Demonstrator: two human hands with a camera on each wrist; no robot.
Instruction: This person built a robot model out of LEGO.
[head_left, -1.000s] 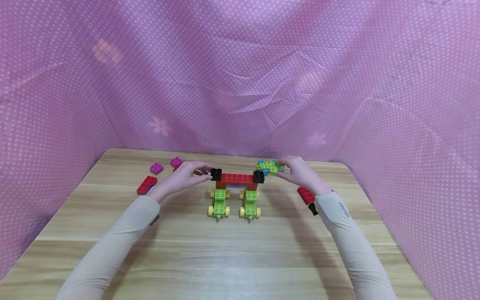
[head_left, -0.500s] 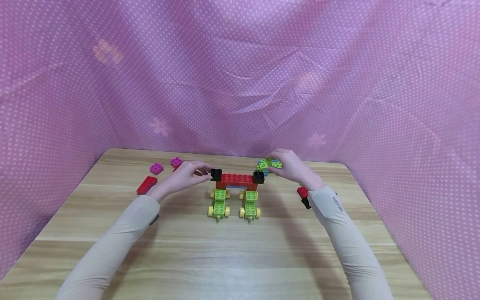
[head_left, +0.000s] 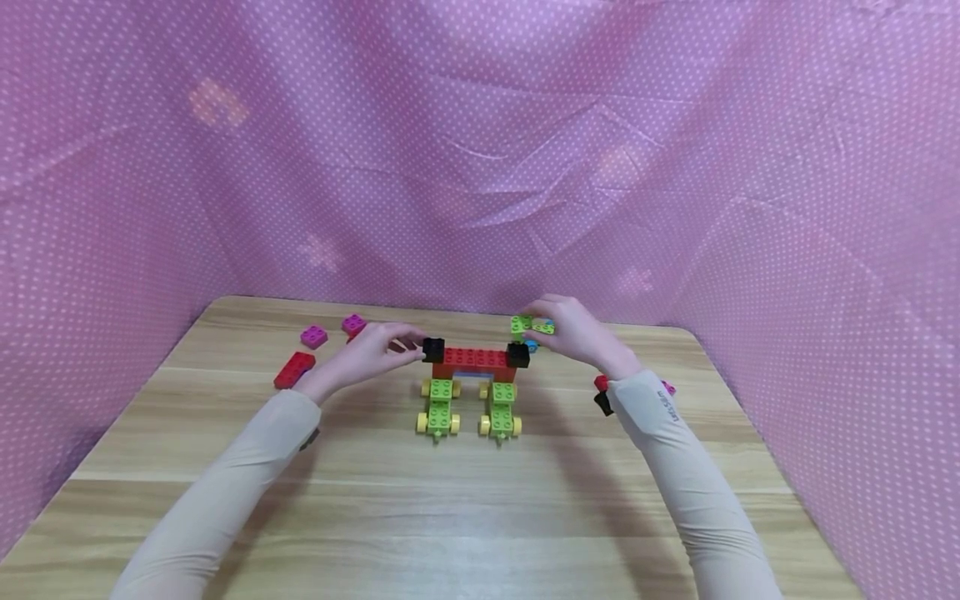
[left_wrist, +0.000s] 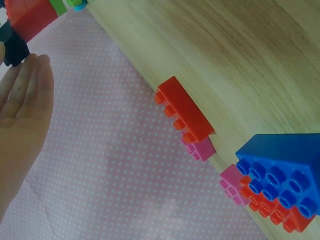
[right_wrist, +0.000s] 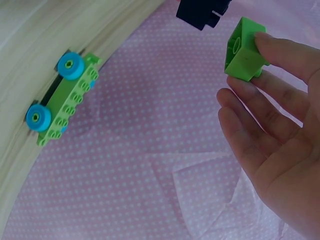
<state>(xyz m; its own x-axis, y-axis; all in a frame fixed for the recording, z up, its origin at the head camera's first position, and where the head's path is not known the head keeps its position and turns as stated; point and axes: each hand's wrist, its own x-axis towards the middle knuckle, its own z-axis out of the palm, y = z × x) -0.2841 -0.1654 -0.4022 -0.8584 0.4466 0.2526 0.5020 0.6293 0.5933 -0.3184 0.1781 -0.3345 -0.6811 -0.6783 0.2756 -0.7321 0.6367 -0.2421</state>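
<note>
In the head view my left hand [head_left: 370, 354] holds a black brick [head_left: 432, 349] at the left end of a red brick bridge [head_left: 475, 357] between thumb and fingertips. A second black brick [head_left: 517, 355] sits on the right end. Two green wheeled bases [head_left: 438, 408] with yellow wheels stand at the bridge's front. My right hand [head_left: 572, 329] pinches a small green brick [right_wrist: 245, 52], its hollow underside partly showing in the right wrist view. That brick is up in the air near the right black brick. Beyond it stands a green base [right_wrist: 67, 97] with blue wheels.
Magenta bricks [head_left: 313, 337] and a red brick [head_left: 294, 371] lie left on the wooden table [head_left: 465, 517]. A blue brick [left_wrist: 280, 152] shows in the left wrist view. Red and black bricks [head_left: 603, 404] are partly hidden by the right sleeve. Pink dotted cloth [head_left: 480, 167] surrounds the table.
My right hand has taken the green brick up from the blue-wheeled base and moved it left toward the right black brick. My left hand has stayed at its black brick.
</note>
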